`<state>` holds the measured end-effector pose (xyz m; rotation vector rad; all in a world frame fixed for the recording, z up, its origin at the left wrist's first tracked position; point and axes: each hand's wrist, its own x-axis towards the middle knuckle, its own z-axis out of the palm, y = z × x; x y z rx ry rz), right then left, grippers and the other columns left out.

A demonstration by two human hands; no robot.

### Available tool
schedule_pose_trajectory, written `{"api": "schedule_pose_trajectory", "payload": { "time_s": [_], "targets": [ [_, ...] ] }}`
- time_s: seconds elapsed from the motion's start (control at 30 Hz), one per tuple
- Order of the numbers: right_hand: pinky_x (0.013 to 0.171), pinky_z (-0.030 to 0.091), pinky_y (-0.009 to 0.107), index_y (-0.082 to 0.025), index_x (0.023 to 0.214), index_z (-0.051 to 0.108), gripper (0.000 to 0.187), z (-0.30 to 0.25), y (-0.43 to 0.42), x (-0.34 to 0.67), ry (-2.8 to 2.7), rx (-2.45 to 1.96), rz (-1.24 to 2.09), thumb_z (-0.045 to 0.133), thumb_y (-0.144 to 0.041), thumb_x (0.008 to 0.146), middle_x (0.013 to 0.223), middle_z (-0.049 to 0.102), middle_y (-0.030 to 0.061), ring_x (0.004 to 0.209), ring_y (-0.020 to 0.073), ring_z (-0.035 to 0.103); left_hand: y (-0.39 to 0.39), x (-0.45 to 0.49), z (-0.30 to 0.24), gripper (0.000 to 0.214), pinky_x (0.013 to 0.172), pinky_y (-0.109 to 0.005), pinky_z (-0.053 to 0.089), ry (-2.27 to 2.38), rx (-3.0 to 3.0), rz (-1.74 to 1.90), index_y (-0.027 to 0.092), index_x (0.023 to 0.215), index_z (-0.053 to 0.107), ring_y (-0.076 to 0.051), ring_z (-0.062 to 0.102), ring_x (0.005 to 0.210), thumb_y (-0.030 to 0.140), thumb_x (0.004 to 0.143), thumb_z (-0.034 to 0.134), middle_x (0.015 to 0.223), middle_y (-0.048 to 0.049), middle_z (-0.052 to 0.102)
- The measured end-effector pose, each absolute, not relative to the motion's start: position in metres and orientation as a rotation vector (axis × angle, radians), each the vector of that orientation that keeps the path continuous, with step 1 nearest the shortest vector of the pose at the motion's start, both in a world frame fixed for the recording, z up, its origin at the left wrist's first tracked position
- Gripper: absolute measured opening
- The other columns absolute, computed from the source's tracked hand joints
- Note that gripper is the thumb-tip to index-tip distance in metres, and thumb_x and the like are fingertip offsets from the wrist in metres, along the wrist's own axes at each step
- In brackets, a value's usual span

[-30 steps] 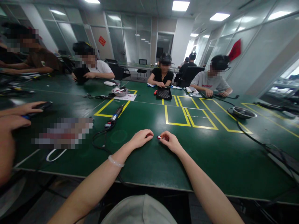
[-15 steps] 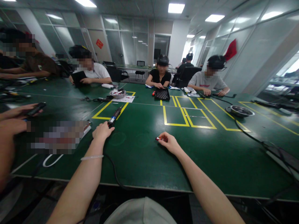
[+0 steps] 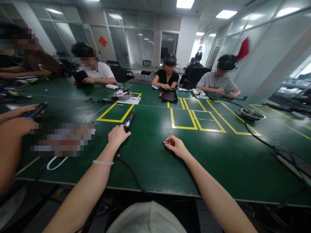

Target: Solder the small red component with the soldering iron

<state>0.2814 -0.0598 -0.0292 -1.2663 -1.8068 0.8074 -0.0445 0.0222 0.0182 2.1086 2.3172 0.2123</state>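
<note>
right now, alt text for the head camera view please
A person's left hand grips a slim tool and their right hand pinches a small red part at a green table marked with yellow tape. Co-workers sit around it.

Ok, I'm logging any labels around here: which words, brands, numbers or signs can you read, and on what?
No text reads clearly.
Grey shirt: red lettering, too blurred.
Red wall sign: marks too small.
White sheet: marks too small.
Corded tool in left hand: any marking too small.

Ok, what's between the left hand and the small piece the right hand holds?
Bare green tabletop separates the left hand from the small piece in the head view.
</note>
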Motion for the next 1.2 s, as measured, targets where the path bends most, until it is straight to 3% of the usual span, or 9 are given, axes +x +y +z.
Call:
{"api": "schedule_pose_trajectory", "payload": {
  "time_s": [0.3, 0.5, 0.7, 1.2],
  "targets": [
    [0.06, 0.04, 0.024, -0.018, 0.091, 0.06, 0.017, -0.026, -0.061, 0.28, -1.801, -1.255, 0.79, 0.063, -0.027, 0.078, 0.071, 0.057, -0.0026, 0.061, 0.0114, 0.05, -0.017, 0.047, 0.014, 0.057, 0.081, -0.035, 0.047, 1.834, 2.504, 0.211, 0.021, 0.124, 0.051, -0.028, 0.059, 0.1, 0.055, 0.08, 0.056, 0.113, -0.0128, 0.057],
    [0.063, 0.042, 0.025, -0.018, 0.087, 0.058, 0.015, -0.022, -0.062, 0.28, -1.79, -1.259, 0.752, 0.064, -0.026, 0.077, 0.072, 0.058, -0.002, 0.063, 0.0126, 0.051, -0.044, 0.09, 0.012, 0.047, 0.08, -0.035, 0.046, 1.633, 2.623, 0.256, 0.022, 0.119, 0.051, -0.027, 0.058, 0.1, 0.051, 0.082, 0.058, 0.11, -0.0115, 0.058],
    [0.063, 0.042, 0.026, -0.018, 0.083, 0.056, 0.012, -0.023, -0.062, 0.279, -1.844, -1.272, 0.696, 0.064, -0.023, 0.075, 0.074, 0.058, -0.001, 0.064, 0.0134, 0.052, -0.053, 0.101, 0.009, 0.05, 0.084, -0.037, 0.044, 1.565, 2.651, 0.305, 0.022, 0.125, 0.047, -0.028, 0.057, 0.101, 0.047, 0.083, 0.058, 0.111, -0.0118, 0.058],
    [0.071, 0.044, 0.028, -0.021, 0.094, 0.063, 0.011, -0.023, -0.062, 0.28, -1.982, -1.167, 0.612, 0.058, -0.021, 0.085, 0.087, 0.058, 0.0025, 0.072, 0.0148, 0.055, -0.053, 0.098, 0.006, 0.051, 0.084, -0.037, 0.044, 1.556, 2.658, 0.342, 0.021, 0.125, 0.046, -0.028, 0.056, 0.103, 0.047, 0.084, 0.058, 0.115, -0.0124, 0.058]
  ]
}}
